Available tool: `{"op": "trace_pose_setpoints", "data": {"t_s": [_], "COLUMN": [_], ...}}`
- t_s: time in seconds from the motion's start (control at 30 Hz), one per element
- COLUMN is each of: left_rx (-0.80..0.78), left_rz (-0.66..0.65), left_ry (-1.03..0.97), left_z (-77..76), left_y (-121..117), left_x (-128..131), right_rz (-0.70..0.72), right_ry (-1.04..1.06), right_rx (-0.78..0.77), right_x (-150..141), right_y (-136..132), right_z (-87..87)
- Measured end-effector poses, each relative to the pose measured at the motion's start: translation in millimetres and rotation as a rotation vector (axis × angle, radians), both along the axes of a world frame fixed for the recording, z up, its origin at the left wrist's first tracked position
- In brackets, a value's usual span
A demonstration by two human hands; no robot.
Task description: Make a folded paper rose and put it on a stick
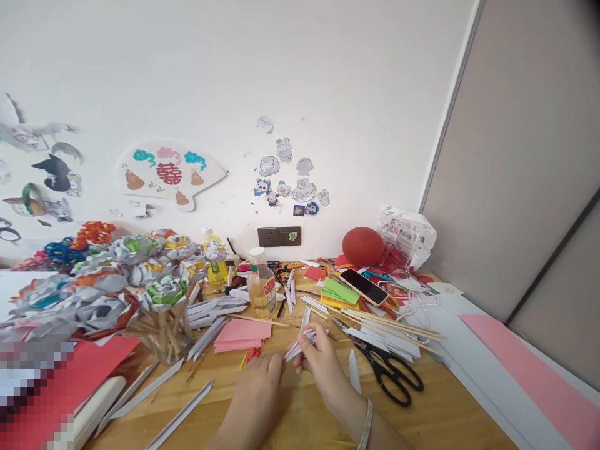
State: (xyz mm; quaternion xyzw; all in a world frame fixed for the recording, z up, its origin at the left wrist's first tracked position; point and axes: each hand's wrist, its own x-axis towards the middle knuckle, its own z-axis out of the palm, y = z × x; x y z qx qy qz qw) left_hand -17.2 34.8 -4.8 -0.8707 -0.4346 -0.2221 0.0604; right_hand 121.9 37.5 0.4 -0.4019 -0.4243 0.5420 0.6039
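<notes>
Over the wooden table, my right hand (321,359) pinches folded white paper (300,345) between thumb and fingers. My left hand (259,381) is closed at the paper's lower left end; its fingertips are mostly hidden behind the back of the hand. A stack of pink paper squares (241,334) lies just beyond my left hand, with small red scraps (254,355) close to its knuckles. To the right of my right hand rest black-handled scissors (396,375), thin wooden sticks (389,322) and a loose white paper strip (354,370).
Paper flowers (164,290) on sticks crowd the left side. A clear bottle (261,284) stands behind the pink stack. A phone (364,285) lies on coloured paper (338,292) near a red balloon (362,245). Folded white strips (182,412) lie at front left.
</notes>
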Motion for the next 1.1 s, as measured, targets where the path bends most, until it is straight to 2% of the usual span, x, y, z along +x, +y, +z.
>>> {"op": "trace_pose_setpoints", "data": {"t_s": [0.17, 0.33, 0.43, 0.53, 0.7, 0.77, 0.8, 0.87, 0.93, 1.0, 1.03, 1.1], "left_rx": [0.341, 0.496, 0.553, 0.575, 0.483, 0.372, 0.263, -0.072, -0.490, -0.855, -0.974, -1.082], "left_rz": [0.034, 0.113, 0.147, 0.121, 0.099, 0.106, 0.117, 0.111, 0.023, -0.123, -0.181, -0.239], "left_ry": [0.067, 0.126, 0.163, 0.219, 0.129, 0.058, 0.012, -0.119, -0.318, -0.515, -0.580, -0.635], "left_z": [10.8, 16.8, 14.2, 7.7, 2.2, 5.6, 8.2, 13.5, 17.2, 17.7, 16.8, 14.0], "left_y": [-3, -8, -9, -8, -6, -4, -3, 1, 6, 11, 14, 18], "left_x": [2, -1, 0, 1, 3, 2, 2, 1, -1, -3, -4, -6], "right_rz": [-0.087, -0.144, -0.180, -0.229, -0.282, -0.232, -0.191, -0.071, 0.060, 0.177, 0.221, 0.266], "right_ry": [-0.030, -0.053, -0.074, -0.143, -0.273, -0.263, -0.270, -0.307, -0.324, -0.296, -0.271, -0.233], "right_rx": [0.018, 0.031, 0.018, 0.005, 0.032, 0.044, 0.059, 0.112, 0.163, 0.195, 0.203, 0.216], "right_x": [-13, -20, -23, -25, -23, -19, -16, -8, 0, 7, 9, 12], "right_y": [-2, -3, -3, -4, -6, -6, -5, -4, -3, -1, -1, 1], "right_z": [-5.6, -12.8, -19.4, -23.8, -19.6, -16.1, -14.5, -11.5, -8.8, -6.7, -5.8, -4.7]}}
